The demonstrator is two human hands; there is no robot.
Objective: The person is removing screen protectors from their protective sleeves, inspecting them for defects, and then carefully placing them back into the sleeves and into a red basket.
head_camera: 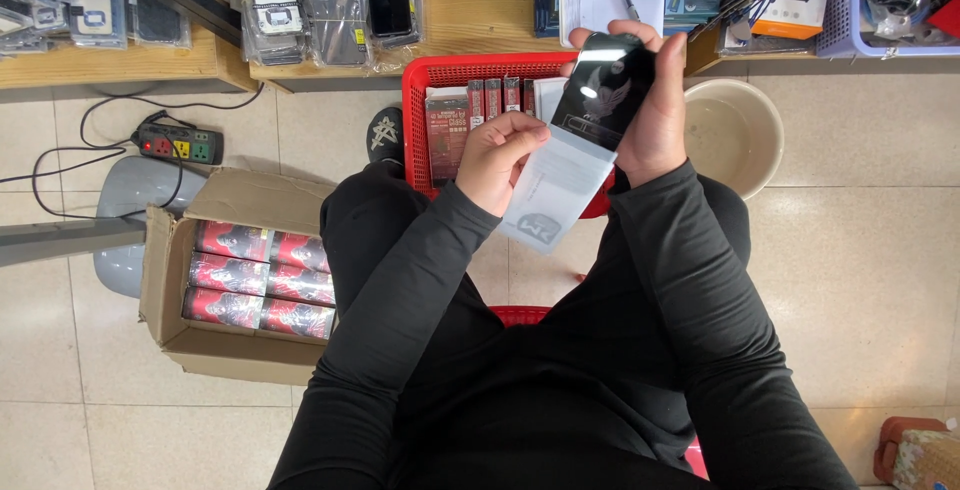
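Glossy black card (pixel 605 85) half out of its clear sleeve (pixel 560 185), above the red basket (pixel 440 75): your right hand (pixel 655 115) clamps the card, your left hand (pixel 500 155) pinches the sleeve. Loosened fingers could drop it among the boxes (pixel 480 110).

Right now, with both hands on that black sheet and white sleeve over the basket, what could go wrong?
1. The black glossy sheet is only part way in the white sleeve; the right hand grips its end, so it could slip or get smudged.
2. The left hand pinches just the sleeve's edge, which may crease or tear.
3. Anything dropped could miss the red basket and hit the tile floor.
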